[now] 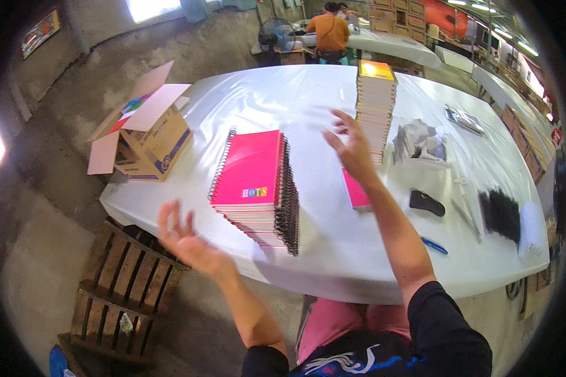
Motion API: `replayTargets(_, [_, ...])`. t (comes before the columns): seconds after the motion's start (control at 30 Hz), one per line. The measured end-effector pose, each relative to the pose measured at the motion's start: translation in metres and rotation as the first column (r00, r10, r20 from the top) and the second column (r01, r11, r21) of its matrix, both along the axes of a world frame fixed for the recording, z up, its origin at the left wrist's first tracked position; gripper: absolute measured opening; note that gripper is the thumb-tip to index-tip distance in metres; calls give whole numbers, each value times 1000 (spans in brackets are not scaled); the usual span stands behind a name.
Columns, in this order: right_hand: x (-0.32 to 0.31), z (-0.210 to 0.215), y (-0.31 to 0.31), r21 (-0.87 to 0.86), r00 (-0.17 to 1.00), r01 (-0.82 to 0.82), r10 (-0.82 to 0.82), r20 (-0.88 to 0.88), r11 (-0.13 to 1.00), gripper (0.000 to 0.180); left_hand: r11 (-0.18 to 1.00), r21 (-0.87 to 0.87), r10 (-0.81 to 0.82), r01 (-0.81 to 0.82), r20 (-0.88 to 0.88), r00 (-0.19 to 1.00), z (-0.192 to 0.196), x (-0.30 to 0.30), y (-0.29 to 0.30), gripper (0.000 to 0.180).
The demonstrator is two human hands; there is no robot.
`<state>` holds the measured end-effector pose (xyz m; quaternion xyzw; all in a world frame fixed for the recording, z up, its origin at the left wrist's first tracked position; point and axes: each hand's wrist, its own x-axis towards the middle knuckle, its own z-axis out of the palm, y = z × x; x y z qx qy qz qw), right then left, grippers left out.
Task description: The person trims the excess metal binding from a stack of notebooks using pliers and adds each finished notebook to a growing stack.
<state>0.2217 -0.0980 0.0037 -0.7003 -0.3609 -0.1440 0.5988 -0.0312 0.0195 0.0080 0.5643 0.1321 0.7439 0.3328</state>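
A tall stack of spiral-bound notebooks [248,169] with pink covers and black coils stands on the white-covered table, between my two hands. My left hand [194,244] hovers at the table's near left edge, its fingers apart and nothing in them. To the right of the stack my right hand [351,146] is raised, fingers spread, also holding nothing. Just behind it rises a second tall stack of notebooks [376,100] with a yellow cover on top. A pink book [356,190] lies partly hidden under my right forearm.
An open cardboard box [152,146] stands at the table's left end. On the right lie a crumpled plastic bag [419,141], a black object [427,203], a blue cutter [434,245] and a pile of black coils [500,213]. A wooden pallet [122,283] is on the floor.
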Motion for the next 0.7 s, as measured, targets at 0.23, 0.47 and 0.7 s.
replayTargets(0.23, [19,-95,-102,-912,905,127,-423,-56,391,83,870,494,-144,-3,260,955,7,-22,-94,45])
replayTargets(0.47, [42,-96,-143,-555,946,191,-302,-116,809,42,717,402,-417,569,-407,813,-17,36,-159,37])
replayTargets(0.7, [-52,-84,-205,-516,988,-78,-4,-156,853,36,837,326,-3,440,-801,598,-79,89,-197,47])
